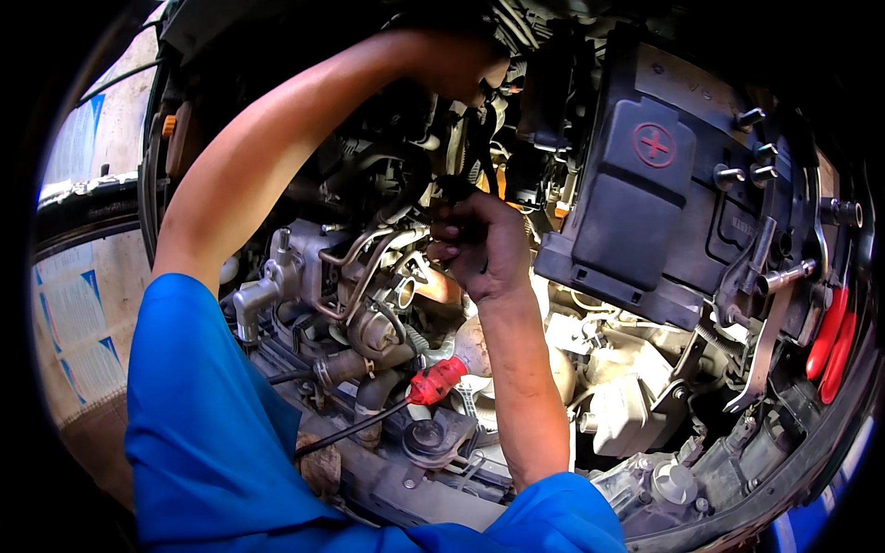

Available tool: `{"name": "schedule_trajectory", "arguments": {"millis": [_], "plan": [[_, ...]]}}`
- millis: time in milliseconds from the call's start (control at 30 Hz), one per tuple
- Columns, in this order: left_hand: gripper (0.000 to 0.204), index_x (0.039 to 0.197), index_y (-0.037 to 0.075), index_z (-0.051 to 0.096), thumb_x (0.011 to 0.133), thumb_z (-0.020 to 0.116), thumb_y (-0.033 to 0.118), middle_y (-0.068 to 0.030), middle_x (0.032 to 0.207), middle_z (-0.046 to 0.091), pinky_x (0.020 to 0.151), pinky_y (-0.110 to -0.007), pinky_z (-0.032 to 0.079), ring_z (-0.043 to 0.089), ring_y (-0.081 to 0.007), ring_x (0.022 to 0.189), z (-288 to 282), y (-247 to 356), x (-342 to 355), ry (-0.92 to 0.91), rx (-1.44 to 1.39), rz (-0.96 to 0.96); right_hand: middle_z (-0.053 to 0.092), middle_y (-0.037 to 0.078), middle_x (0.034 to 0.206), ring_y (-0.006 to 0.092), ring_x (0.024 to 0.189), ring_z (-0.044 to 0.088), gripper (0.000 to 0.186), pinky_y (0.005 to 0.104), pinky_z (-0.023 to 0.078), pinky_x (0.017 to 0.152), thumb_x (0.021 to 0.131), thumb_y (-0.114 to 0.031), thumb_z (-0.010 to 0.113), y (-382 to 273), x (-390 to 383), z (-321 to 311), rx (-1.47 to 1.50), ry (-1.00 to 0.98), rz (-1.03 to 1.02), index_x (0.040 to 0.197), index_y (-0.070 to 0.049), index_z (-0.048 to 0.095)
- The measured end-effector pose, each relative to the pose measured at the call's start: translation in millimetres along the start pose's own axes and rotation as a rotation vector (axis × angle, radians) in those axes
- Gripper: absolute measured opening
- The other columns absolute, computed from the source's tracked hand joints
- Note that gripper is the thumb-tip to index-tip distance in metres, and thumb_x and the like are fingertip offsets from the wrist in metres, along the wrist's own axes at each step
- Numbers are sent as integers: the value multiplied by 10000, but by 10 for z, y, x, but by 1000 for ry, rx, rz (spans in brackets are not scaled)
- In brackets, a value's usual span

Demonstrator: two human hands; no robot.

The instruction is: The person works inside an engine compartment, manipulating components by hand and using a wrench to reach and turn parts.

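Both my hands are inside a car's engine bay. My left hand [464,70] reaches to the far middle, its fingers curled downward into shadow beside wiring; what they grip is hidden. Nearer to me, my right hand [492,241] is closed, fingers bent inward next to a dark part [452,189] that I cannot make out. Black cabling [478,147] runs between the two hands. Below and left of my right hand are metal pipes [355,267] and a silver housing [300,253].
A black battery cover [636,189] with a red plus sign lies to the right, with sockets [785,276], a wrench [763,355] and red-handled pliers [830,346] on and beside it. A work lamp with a red handle [437,381] and black cord shines below my right forearm.
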State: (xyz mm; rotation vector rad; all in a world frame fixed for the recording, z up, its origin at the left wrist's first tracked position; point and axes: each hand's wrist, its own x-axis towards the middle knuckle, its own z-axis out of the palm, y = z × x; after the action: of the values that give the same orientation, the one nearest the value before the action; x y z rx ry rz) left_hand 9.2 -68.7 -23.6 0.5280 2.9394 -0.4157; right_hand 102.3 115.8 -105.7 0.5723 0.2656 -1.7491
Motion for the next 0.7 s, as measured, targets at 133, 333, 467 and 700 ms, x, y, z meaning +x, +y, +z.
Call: {"name": "schedule_trajectory", "arguments": {"millis": [133, 333, 467, 700], "plan": [[333, 968, 71, 704, 724, 647, 290, -173, 970, 681, 837, -439, 501, 648, -338, 928, -310, 55, 113, -188, 51, -39, 498, 71, 740, 126, 603, 421, 36, 266, 308, 488, 757, -48, 518, -31, 63, -89, 2, -4, 8, 765, -36, 486], [331, 1001, 93, 707, 725, 627, 258, -179, 1001, 679, 830, -440, 507, 647, -334, 947, -299, 25, 139, -484, -113, -155, 501, 62, 703, 113, 566, 417, 68, 248, 291, 467, 754, -44, 530, -21, 73, -142, -155, 77, -80, 713, -49, 476], [354, 1029, 95, 704, 715, 627, 239, -182, 1017, 677, 851, -442, 505, 644, -345, 963, -423, 64, 101, -454, -129, -185, 503, 59, 697, 104, 553, 405, 48, 246, 277, 457, 738, -30, 515, 41, 54, -14, -129, 177, -98, 716, -54, 479], [380, 1051, 89, 696, 717, 634, 258, -195, 1030, 670, 871, -455, 500, 637, -345, 991, -317, 16, 113, -435, -140, -109, 515, 70, 716, 105, 551, 400, 30, 245, 275, 453, 746, -24, 499, -54, 29, -127, -225, 134, -113, 739, -44, 479]]}}
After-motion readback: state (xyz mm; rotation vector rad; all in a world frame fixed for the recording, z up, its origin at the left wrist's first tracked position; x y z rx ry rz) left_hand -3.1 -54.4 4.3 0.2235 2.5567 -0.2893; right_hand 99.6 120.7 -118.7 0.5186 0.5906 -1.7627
